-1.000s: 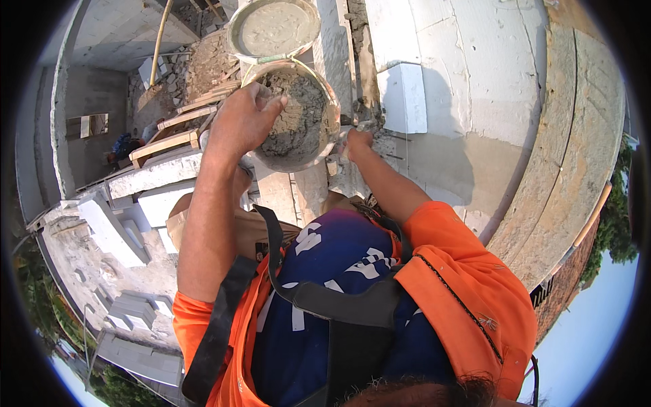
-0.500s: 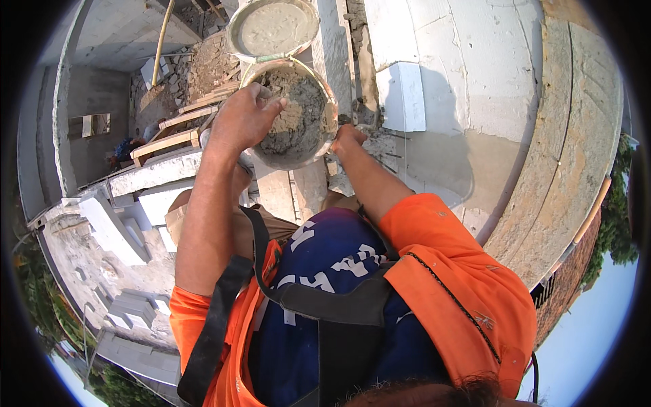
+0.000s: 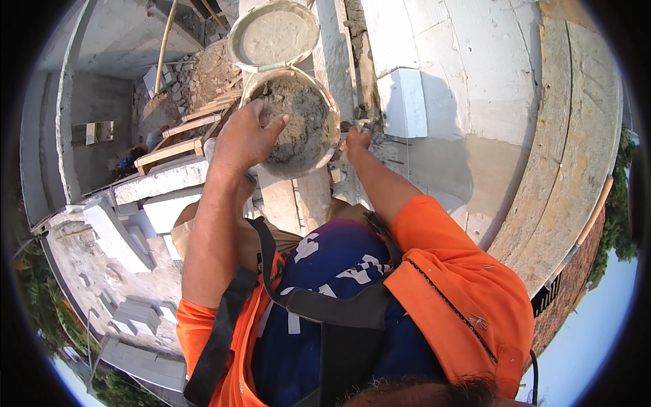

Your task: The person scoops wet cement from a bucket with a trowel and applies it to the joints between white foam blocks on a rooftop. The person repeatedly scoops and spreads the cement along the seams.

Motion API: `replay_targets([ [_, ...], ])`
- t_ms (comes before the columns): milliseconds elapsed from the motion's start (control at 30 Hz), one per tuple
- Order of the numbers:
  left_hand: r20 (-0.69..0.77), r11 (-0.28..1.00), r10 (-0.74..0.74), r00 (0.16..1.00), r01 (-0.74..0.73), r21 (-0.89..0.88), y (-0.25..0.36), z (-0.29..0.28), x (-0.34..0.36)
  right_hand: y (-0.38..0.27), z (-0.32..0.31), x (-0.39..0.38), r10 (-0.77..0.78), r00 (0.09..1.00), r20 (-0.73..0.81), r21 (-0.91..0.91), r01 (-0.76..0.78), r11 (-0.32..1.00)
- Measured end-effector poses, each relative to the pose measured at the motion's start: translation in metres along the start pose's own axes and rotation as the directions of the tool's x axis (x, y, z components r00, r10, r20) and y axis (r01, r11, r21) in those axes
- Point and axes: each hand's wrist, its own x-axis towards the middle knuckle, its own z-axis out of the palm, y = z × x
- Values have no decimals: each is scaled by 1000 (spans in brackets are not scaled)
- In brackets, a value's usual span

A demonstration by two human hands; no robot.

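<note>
A bucket [image 3: 331, 139] of thick grey mortar [image 3: 302, 112] is in front of me. My left hand [image 3: 245, 139] is closed over its left rim, the thumb pointing in above the mortar. Just right of the bucket is my right hand [image 3: 357, 141], its fingers curled. Something greyish shows at its fingertips, but I cannot make out what it is. Beyond the mortar bucket, nearly touching it, stands a second bucket [image 3: 237, 34] with wet, smooth grey slurry [image 3: 279, 37] inside.
A white block [image 3: 405, 102] lies against the pale wall surface on the right, near a wooden board [image 3: 580, 136]. To the left, a wooden ladder [image 3: 180, 146] leads down to rubble. White blocks [image 3: 119, 234] lie on the ledge at lower left.
My right hand has come off the bucket's right rim and moved a little to the right. My left hand stays at the left rim, slightly nearer to me.
</note>
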Motion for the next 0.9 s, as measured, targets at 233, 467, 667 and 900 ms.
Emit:
replay_targets([
  [233, 12, 1000, -9, 1000, 9, -1, 4, 7, -5, 28, 30, 37, 105, 969, -225, 127, -77, 989],
  [467, -2, 999, 11, 1000, -11, 31, 2, 5, -2, 29, 23, -10, 151, 972, -182, 318, -88, 944],
  [667, -23, 999, 25, 999, -24, 31, -4, 6, 4, 5, 4, -57, 263, 950, -169, 292, -206, 934],
  [900, -33, 999, 24, 999, -23, 25, 0, -2, 3, -8, -21, -68, 195, 980, 45, 88, -198, 976],
])
